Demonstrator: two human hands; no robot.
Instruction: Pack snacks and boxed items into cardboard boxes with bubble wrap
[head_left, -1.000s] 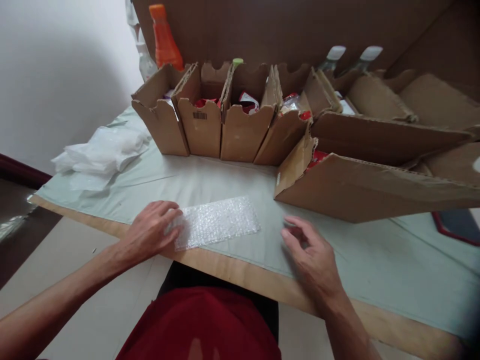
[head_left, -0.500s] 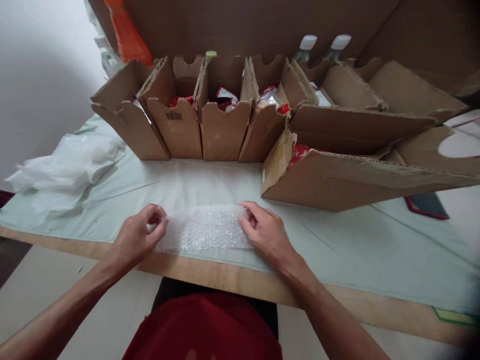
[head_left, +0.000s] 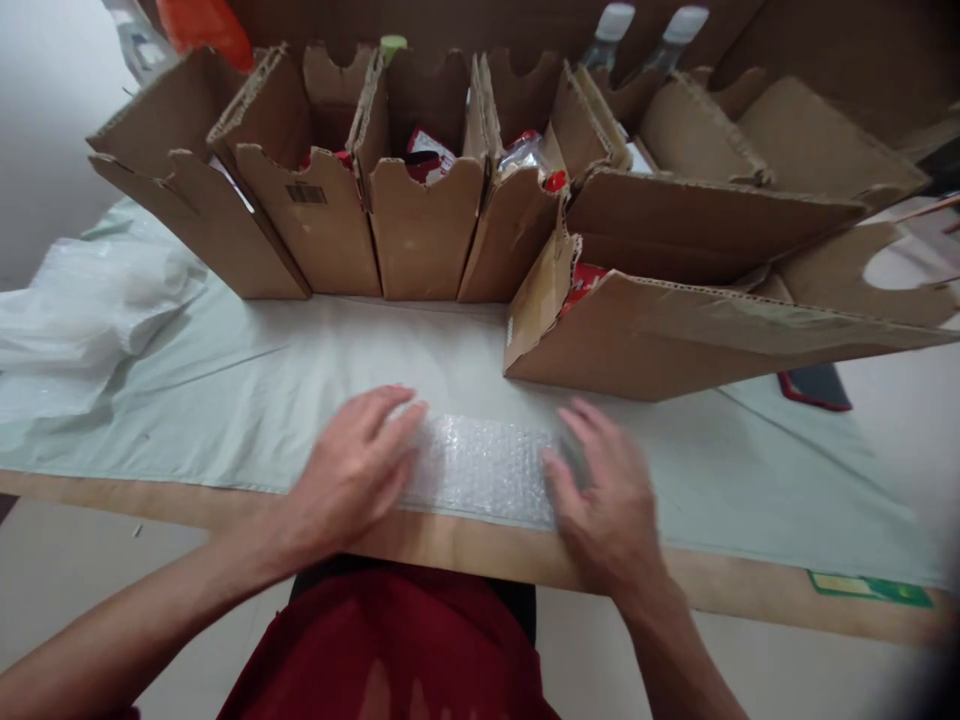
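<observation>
A: What is changing on the worktop [head_left: 360, 340]?

B: The bubble-wrap sheet [head_left: 484, 465] is sitting farther toward three o'clock than half a second ago. Its right end is now reaching past the nine-o'clock end of the long cardboard carton [head_left: 637, 335], which is standing at your two o'clock.

A: And the hands?

B: Your left hand [head_left: 356, 465] is coming in over the sheet's nine-o'clock end, fingers loosely spread. Your right hand [head_left: 611, 495] is parting its thumb and fingers at the three-o'clock end, where they were closer together a moment ago. Both are blurring, so I'm not able to tell whether the fingertips are touching the sheet.

A: What is that meaning for the work?

B: You seem to be positioning the sheet, not folding it: it is lying flat between your hands, near the six-o'clock edge. The cardboard bins [head_left: 424, 235] are standing at twelve, and the heap of clear plastic wrap [head_left: 82, 320] is lying near ten.
</observation>
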